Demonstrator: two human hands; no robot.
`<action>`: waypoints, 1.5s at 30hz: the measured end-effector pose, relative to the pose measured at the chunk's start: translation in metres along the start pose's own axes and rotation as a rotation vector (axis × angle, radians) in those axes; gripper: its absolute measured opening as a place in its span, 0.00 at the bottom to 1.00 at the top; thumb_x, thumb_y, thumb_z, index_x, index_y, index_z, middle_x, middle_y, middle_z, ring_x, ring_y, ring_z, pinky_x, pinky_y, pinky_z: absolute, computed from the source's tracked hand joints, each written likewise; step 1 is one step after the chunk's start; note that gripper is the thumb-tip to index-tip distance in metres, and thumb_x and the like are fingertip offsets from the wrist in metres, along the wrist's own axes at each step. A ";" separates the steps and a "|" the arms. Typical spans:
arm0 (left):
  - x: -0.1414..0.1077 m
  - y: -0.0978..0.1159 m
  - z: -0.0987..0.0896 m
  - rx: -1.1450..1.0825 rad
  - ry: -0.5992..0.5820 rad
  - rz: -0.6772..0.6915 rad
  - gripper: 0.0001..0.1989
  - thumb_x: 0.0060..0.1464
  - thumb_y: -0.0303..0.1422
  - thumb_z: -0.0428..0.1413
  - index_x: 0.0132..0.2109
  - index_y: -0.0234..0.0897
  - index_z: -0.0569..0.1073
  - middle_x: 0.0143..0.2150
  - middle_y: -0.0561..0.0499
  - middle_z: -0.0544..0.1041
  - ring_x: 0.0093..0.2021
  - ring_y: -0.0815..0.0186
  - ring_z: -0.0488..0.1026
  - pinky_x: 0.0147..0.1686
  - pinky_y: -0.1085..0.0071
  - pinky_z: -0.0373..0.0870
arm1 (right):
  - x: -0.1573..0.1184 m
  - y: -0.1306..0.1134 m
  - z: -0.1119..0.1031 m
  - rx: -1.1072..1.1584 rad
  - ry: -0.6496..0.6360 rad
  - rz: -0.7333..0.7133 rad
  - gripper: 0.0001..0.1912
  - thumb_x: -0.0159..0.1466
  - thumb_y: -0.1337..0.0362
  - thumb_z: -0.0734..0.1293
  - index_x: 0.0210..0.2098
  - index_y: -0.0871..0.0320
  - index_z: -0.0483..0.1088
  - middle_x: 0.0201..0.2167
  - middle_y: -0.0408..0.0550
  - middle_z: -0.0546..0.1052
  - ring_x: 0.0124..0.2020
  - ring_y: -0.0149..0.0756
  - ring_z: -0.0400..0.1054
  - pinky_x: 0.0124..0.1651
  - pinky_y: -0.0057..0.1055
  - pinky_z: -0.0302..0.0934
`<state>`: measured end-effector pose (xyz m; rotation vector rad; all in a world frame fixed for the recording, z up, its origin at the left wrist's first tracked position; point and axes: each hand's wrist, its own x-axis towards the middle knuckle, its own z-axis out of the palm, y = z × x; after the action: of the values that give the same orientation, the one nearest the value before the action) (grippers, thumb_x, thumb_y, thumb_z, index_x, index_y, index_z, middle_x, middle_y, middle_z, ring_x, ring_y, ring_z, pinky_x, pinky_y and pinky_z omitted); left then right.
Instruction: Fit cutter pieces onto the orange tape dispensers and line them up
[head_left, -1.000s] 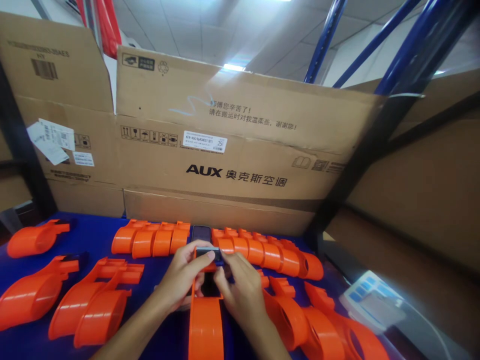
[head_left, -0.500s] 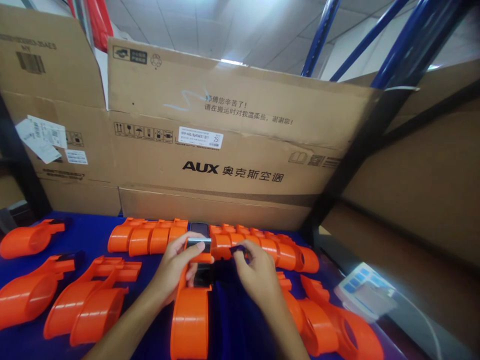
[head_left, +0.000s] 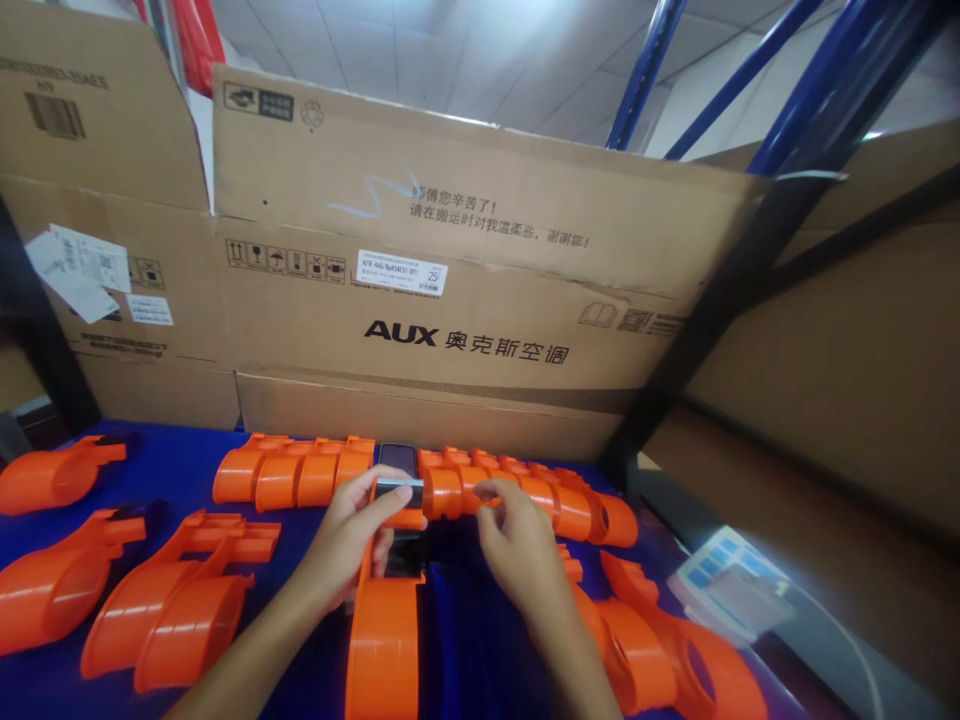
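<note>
My left hand (head_left: pixel 360 530) is wrapped round the upper end of an orange plastic tape dispenser (head_left: pixel 384 640). Its wide ring hangs down toward the front edge of the view. Under my left thumb lies a black piece with a silvery toothed edge (head_left: pixel 397 490), at the top of the dispenser. My right hand (head_left: pixel 517 540) is held a little to the right, apart from the dispenser. Its fingers are curled together, and whatever they pinch, if anything, is hidden.
A row of orange dispensers (head_left: pixel 281 480) stands along the back of the blue surface (head_left: pixel 300 545). More dispensers (head_left: pixel 191 620) lie left, others (head_left: pixel 637 650) right. Behind is a dark phone-like object (head_left: pixel 397 458). Cardboard (head_left: pixel 465 280) walls the back; a white-blue box (head_left: pixel 731 580) sits right.
The dark piece seen at my right fingertips is no longer visible there. My right hand has shifted slightly right, its fingers more curled. My left hand keeps its hold on the dispenser.
</note>
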<state>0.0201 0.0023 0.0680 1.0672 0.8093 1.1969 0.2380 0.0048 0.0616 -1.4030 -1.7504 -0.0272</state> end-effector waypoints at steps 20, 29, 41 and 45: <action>0.002 -0.002 -0.022 0.073 0.016 0.080 0.22 0.57 0.53 0.59 0.40 0.35 0.76 0.15 0.58 0.67 0.10 0.74 0.57 0.11 0.79 0.54 | -0.010 -0.044 0.001 0.346 -0.170 -0.256 0.11 0.68 0.67 0.67 0.50 0.54 0.74 0.39 0.47 0.78 0.33 0.35 0.71 0.35 0.30 0.68; -0.002 0.026 -0.039 -0.418 -0.106 0.284 0.18 0.65 0.46 0.52 0.44 0.35 0.75 0.26 0.46 0.81 0.12 0.73 0.62 0.12 0.78 0.60 | -0.004 -0.037 0.001 0.166 -0.237 -0.234 0.09 0.66 0.69 0.67 0.45 0.54 0.74 0.41 0.49 0.79 0.44 0.43 0.72 0.50 0.41 0.67; 0.000 0.019 -0.032 -0.377 -0.083 0.249 0.19 0.64 0.47 0.54 0.43 0.33 0.75 0.25 0.47 0.79 0.12 0.72 0.63 0.12 0.78 0.61 | -0.006 -0.039 0.009 0.090 -0.456 -0.271 0.09 0.67 0.66 0.68 0.46 0.53 0.75 0.42 0.47 0.80 0.47 0.44 0.70 0.55 0.43 0.61; 0.002 0.015 -0.034 -0.342 -0.088 0.224 0.21 0.63 0.49 0.53 0.42 0.33 0.74 0.20 0.50 0.76 0.11 0.72 0.62 0.11 0.78 0.59 | -0.005 -0.041 0.006 0.062 -0.465 -0.249 0.08 0.71 0.63 0.64 0.41 0.53 0.77 0.39 0.47 0.80 0.45 0.43 0.70 0.52 0.40 0.60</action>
<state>-0.0155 0.0123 0.0711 0.9343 0.4035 1.4080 0.2018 -0.0111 0.0742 -1.2007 -2.2809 0.2333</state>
